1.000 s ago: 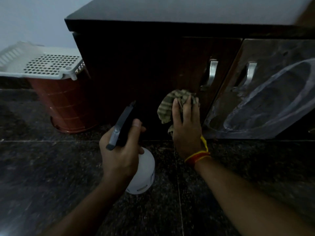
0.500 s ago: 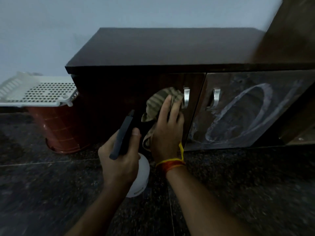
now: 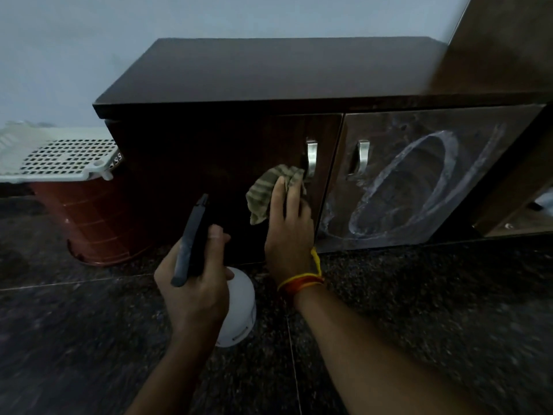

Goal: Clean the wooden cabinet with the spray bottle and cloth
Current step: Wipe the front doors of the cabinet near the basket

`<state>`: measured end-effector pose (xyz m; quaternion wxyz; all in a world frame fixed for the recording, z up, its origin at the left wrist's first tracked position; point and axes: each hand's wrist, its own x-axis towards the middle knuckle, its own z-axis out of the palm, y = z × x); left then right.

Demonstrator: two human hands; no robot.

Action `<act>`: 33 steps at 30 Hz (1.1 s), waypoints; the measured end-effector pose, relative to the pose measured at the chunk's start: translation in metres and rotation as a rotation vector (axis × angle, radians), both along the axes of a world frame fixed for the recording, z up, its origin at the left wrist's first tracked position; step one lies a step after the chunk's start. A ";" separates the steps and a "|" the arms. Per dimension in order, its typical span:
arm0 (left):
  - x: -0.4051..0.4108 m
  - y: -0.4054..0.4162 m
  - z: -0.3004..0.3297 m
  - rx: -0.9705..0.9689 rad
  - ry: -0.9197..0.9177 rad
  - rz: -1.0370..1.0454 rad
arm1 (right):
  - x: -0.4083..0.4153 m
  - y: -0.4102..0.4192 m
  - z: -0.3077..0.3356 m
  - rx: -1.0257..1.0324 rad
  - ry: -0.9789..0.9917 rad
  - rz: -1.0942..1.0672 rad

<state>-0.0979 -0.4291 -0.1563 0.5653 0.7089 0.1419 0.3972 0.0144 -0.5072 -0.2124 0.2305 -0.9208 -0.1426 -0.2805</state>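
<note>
A low dark wooden cabinet [image 3: 269, 73] stands against the wall, with two doors and metal handles. My right hand [image 3: 288, 232] presses a striped green cloth [image 3: 266, 190] flat against the left door [image 3: 215, 175], just below its handle [image 3: 311, 158]. My left hand [image 3: 194, 280] grips a white spray bottle [image 3: 239, 307] by its dark trigger head, held near the floor in front of the left door. The right door [image 3: 419, 181] carries white swirl smears.
A red-brown bin [image 3: 89, 223] with a white perforated lid [image 3: 57, 158] stands left of the cabinet. A taller brown cabinet panel [image 3: 502, 49] rises at the right. The floor is dark speckled granite tile [image 3: 419, 310].
My right hand with the cloth rose on the left door toward the handle, then slid right and down a little. My view tilted up, showing the cabinet top. The bottle stayed put.
</note>
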 end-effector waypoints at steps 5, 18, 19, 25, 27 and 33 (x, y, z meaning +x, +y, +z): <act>0.001 0.004 -0.005 -0.008 0.012 0.014 | 0.001 -0.018 -0.051 -0.084 0.069 -0.033; 0.015 -0.011 -0.015 -0.042 0.041 -0.024 | 0.017 -0.018 0.001 0.460 -0.034 -0.133; 0.015 -0.012 -0.016 -0.043 0.038 -0.029 | 0.016 -0.021 0.004 0.472 -0.058 -0.111; 0.021 -0.014 -0.015 -0.042 0.034 -0.020 | 0.024 -0.039 -0.003 0.478 -0.094 -0.062; 0.021 -0.015 -0.014 -0.048 0.032 -0.015 | 0.022 -0.043 -0.014 0.403 -0.086 -0.034; 0.027 -0.018 -0.010 -0.066 0.023 -0.020 | 0.030 -0.055 0.009 0.363 -0.174 0.019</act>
